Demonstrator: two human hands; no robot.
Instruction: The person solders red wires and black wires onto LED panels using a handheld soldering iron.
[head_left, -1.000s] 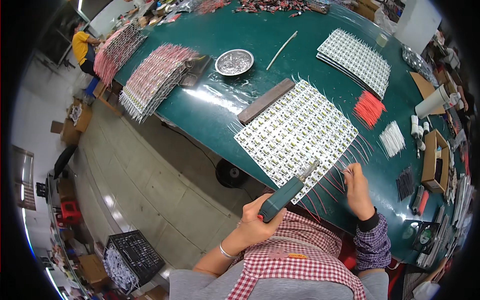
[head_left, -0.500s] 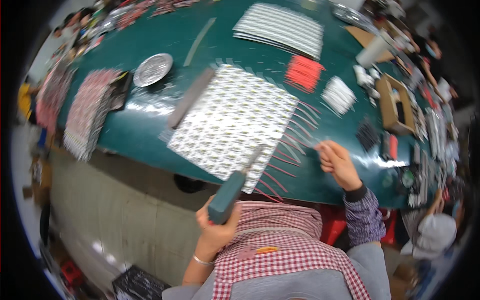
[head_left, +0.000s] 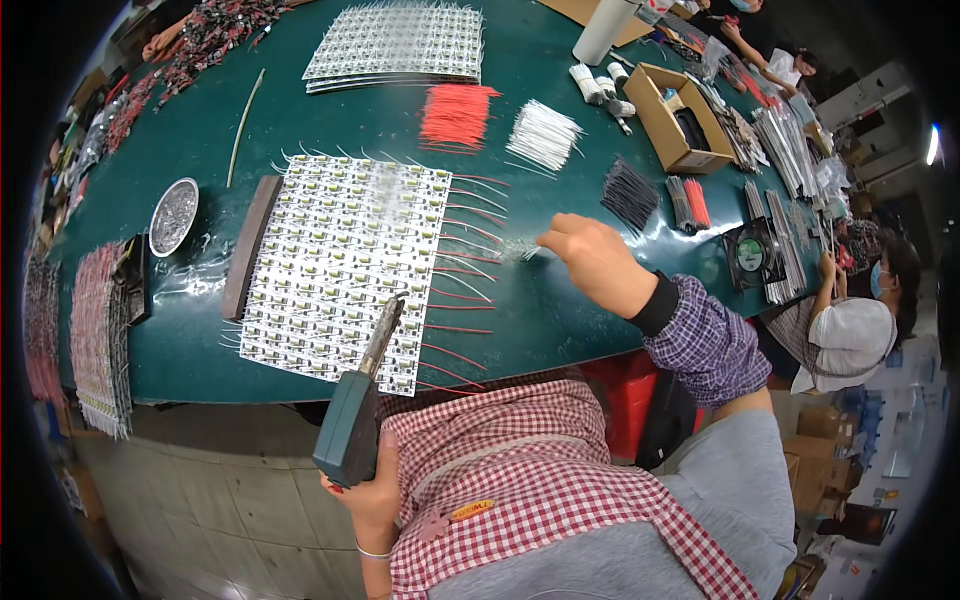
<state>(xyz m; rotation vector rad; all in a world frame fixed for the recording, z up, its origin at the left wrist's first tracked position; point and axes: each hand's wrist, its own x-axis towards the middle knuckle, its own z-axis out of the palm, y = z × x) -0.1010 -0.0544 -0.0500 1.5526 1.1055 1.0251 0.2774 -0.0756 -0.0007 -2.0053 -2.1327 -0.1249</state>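
My left hand [head_left: 365, 495] grips a green soldering gun [head_left: 347, 430] by its handle. The gun's dark tip reaches over the lower right part of a white circuit board panel [head_left: 335, 250], which is covered in rows of small parts. Whether the tip touches the panel I cannot tell. Red and white wires [head_left: 465, 262] stick out from the panel's right edge. Beyond them, my right hand [head_left: 597, 262] is closed in a pinch low over the table, with thin white wires [head_left: 531, 253] showing at its fingertips. A brown bar [head_left: 251, 250] lies along the panel's left edge.
On the green table [head_left: 300, 115] lie stacked panels [head_left: 395, 42], bundles of red wires [head_left: 457, 115], white wires [head_left: 543, 134] and black wires [head_left: 630, 193]. A round metal dish [head_left: 174, 217] sits left, a cardboard box [head_left: 680, 118] right. Another person [head_left: 850, 315] sits at far right.
The view has turned, so the table and panel appear farther left. My left hand still holds the soldering gun over the panel's lower right part; my right hand stays pinched beside the wires.
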